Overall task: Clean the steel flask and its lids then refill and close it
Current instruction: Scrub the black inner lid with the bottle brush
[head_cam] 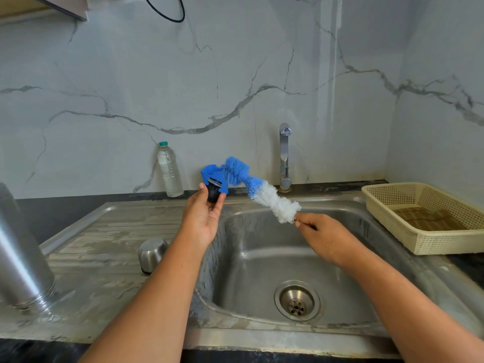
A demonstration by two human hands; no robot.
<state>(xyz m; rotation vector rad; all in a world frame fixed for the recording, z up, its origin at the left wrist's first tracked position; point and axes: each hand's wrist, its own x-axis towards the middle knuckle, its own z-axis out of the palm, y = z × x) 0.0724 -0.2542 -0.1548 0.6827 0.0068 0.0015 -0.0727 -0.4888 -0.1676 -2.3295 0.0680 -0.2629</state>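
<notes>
Head view: the black inner stopper [214, 192] is held up above the sink's left edge, pinched between the thumb and fingertips of the left hand [203, 221], whose palm is turned upward. The bottle brush [262, 191] is gripped by its thin handle end in the curled fingers of the right hand [326, 238], over the sink basin [262, 260]. Its blue tip is bent over close beside the stopper, though contact cannot be confirmed. The steel flask [23, 258] is stood mouth down on the drainboard [104, 247] at far left, and the steel cup lid [152, 254] is set inverted nearer the basin. A plastic water bottle [170, 171] is seen by the wall, and no water is seen running from the tap [285, 158]. The step in hand is judged to be the scrubbing of the stopper. Next, the bristles would need to be worked round its rim and seal, after which a rinse is called for; refilling and closing are not yet begun.
</notes>
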